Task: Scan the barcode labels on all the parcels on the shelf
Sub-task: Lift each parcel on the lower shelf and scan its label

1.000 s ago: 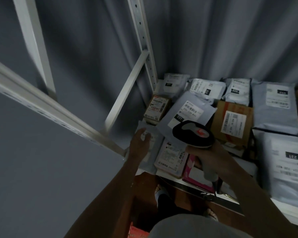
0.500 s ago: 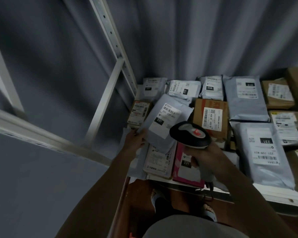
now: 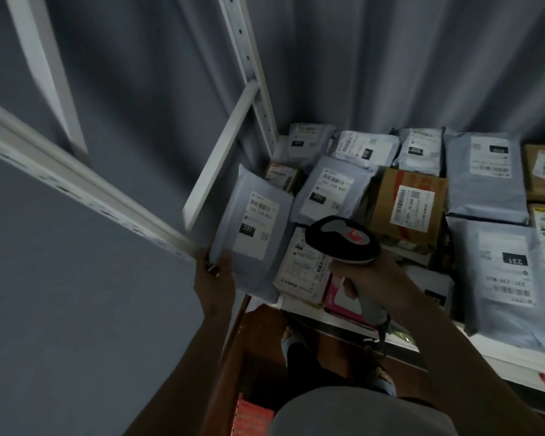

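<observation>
Several parcels lie on a white shelf [image 3: 497, 357]: grey mailer bags and brown boxes, each with a white barcode label. My left hand [image 3: 216, 278] grips the lower left corner of a grey mailer bag [image 3: 252, 228] at the shelf's left end, tilted up with its "231" label facing me. My right hand [image 3: 372, 278] holds a black and grey barcode scanner [image 3: 343, 239] by its handle, its head just right of that bag and above a white flat parcel [image 3: 299, 269]. Another grey "231" bag [image 3: 331, 190] lies behind.
White slotted shelf uprights [image 3: 249, 67] and a diagonal brace [image 3: 221, 152] stand left of the parcels, in front of a grey curtain. A brown labelled box [image 3: 409, 206] and a large grey bag [image 3: 507, 278] lie to the right. A pink parcel [image 3: 337, 297] sits at the shelf's front edge.
My left hand has let go of the middle grey bag and now holds up a different grey bag at the far left. The scanner has stayed roughly in place; the view shifted.
</observation>
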